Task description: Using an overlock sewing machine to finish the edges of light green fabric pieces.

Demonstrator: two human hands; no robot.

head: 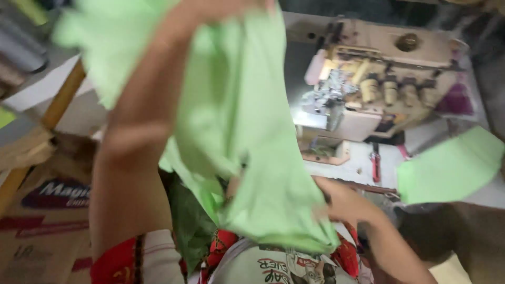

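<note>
A light green cloth [236, 115] hangs in front of me, blurred by motion. My left hand [210, 10] is raised at the top of the view, its forearm running up the middle left, and it grips the cloth's upper edge. My right hand [342, 202] is low at the centre right, closed on the cloth's lower edge near my lap. The cloth's folds hide most of both hands' fingers.
A beige sewing machine [379, 79] stands on the white table [363, 165] beyond the cloth. Another green fabric piece [447, 168] lies at the right. A cardboard box [42, 221] sits at the lower left, with a wooden pole [58, 105] beside it.
</note>
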